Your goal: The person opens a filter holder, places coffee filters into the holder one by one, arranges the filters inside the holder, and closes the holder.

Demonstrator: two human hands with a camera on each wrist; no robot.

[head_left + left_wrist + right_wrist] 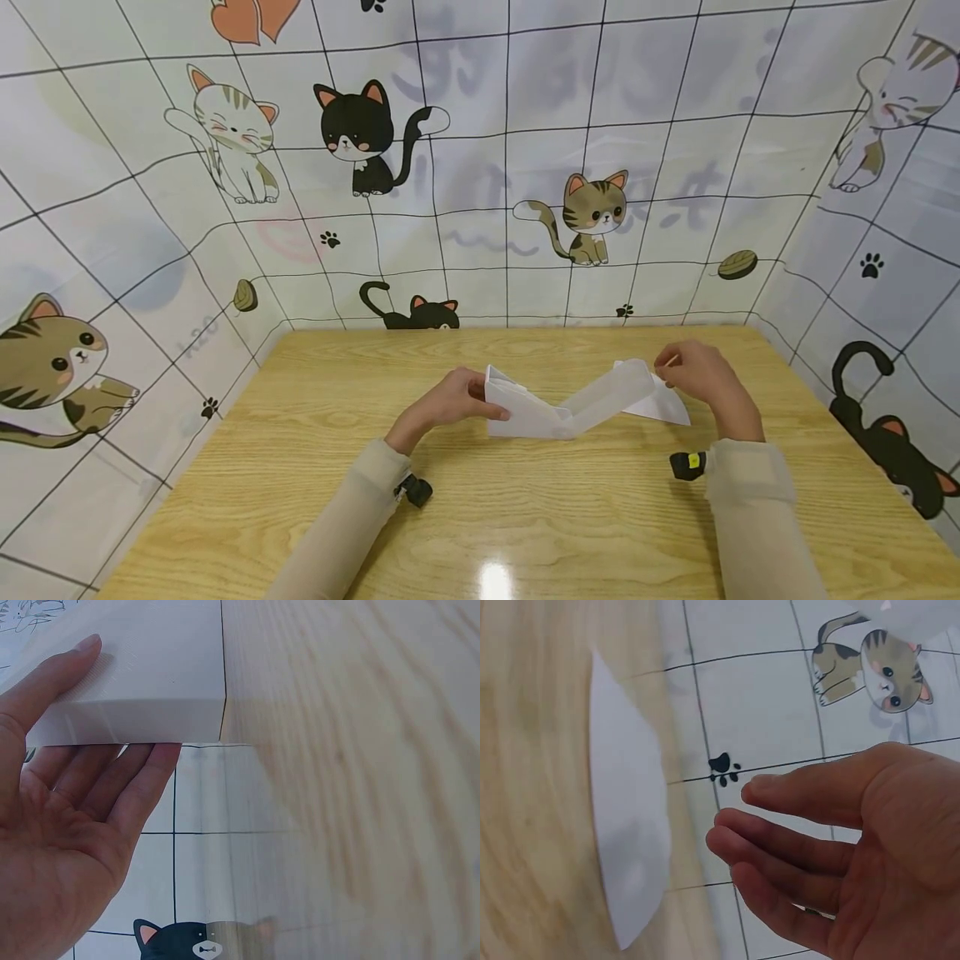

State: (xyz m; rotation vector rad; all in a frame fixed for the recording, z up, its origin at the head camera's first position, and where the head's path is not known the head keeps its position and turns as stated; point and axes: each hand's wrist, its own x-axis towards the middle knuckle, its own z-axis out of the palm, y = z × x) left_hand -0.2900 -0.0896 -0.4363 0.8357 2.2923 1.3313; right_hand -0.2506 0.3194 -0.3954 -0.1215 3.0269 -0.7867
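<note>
My left hand [456, 397] grips a white, flat box-like thing [525, 412] at its left end. In the left wrist view the thumb lies on the white box-like thing [157, 660] and the fingers reach behind its edge. A translucent whitish strip [611, 390] rises from its right end toward my right hand [693, 371]. That hand hovers by the strip's upper end, fingers loosely bent. In the right wrist view nothing shows between the thumb and fingers of the right hand [802, 840].
A white sheet piece [663, 406] with a curved edge lies on the wooden table [585, 517], below the right hand and partly behind the strip. A cat-patterned grid backdrop [480, 167] surrounds the table's back and sides.
</note>
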